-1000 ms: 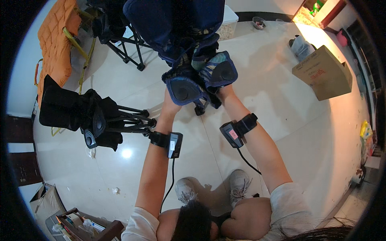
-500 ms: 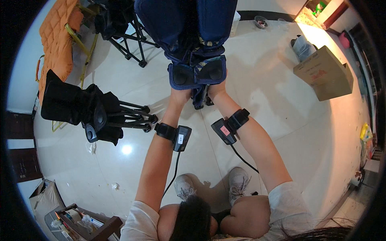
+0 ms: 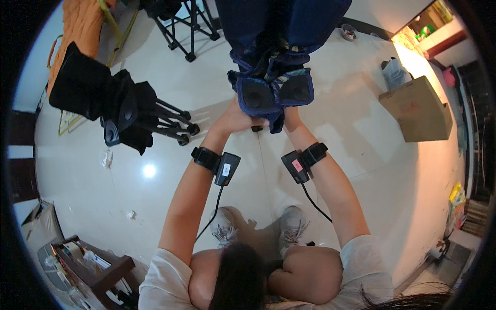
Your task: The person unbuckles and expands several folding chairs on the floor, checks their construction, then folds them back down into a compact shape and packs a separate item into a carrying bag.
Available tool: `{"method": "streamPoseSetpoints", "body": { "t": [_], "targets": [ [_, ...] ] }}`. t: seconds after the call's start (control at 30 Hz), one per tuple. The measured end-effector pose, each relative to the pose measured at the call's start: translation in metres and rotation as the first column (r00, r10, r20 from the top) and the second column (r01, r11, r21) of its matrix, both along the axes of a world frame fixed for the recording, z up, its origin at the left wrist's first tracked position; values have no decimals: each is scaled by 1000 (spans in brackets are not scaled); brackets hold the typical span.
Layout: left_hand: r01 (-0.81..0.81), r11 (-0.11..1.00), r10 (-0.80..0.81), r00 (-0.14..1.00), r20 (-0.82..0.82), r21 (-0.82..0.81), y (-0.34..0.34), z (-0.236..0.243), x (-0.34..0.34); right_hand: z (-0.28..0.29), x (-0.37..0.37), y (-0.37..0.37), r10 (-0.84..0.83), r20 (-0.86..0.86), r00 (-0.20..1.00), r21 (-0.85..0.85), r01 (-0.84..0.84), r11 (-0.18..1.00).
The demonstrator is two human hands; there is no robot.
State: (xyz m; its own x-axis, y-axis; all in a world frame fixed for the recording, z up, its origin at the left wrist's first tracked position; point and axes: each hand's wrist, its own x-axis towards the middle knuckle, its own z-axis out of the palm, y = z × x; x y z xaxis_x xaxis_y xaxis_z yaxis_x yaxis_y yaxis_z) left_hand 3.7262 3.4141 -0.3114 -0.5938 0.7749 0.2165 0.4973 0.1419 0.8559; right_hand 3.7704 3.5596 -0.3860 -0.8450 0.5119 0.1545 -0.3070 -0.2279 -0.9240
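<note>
A folded dark blue camping chair (image 3: 268,26) stands upright before me at the top of the view, with two dark cup-holder pockets (image 3: 276,95) hanging toward me. My left hand (image 3: 238,117) is closed round its lower left part, just under the pockets. On the other side my right hand (image 3: 292,117) grips the chair from the right; its fingers are mostly hidden behind the fabric. A dark foot (image 3: 257,128) of the chair shows below my left hand. Both wrists wear black strapped devices with cables.
A folded black camping chair (image 3: 124,108) stands at the left, and a dark folding frame (image 3: 188,31) behind it. An orange padded lounger (image 3: 80,36) is at the far left. An open cardboard box (image 3: 418,111) sits at the right. A crate of odds and ends (image 3: 98,274) is near my left.
The blue chair has swung to the right in the view, and more of my left hand now shows under it. The surroundings have turned a little with my head.
</note>
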Motion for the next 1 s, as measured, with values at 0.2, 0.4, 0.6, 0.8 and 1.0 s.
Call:
{"method": "streamPoseSetpoints", "body": {
  "t": [0.2, 0.4, 0.6, 0.8, 1.0],
  "targets": [
    [-136, 990, 138, 990, -34, 36, -18, -37, 2, 8, 11, -21, 172, -141, 975, -340, -211, 917],
    [-122, 992, 125, 982, 143, -24, -27, -13, 14, -34, 35, 23, 159, 51, 986, 304, -167, 938],
    [-193, 981, 191, 977, 94, 13, -44, -21, 21, 16, 63, -8, 209, 269, 940, 686, -339, 643],
    [-313, 949, 306, 941, 147, 26, -41, -20, 8, 52, 35, -24, 301, 286, 910, 653, -415, 634],
    [-386, 911, 385, 922, -38, -145, -49, 12, 19, 44, 40, -25, 313, 77, 946, 573, -299, 763]
  ]
}}
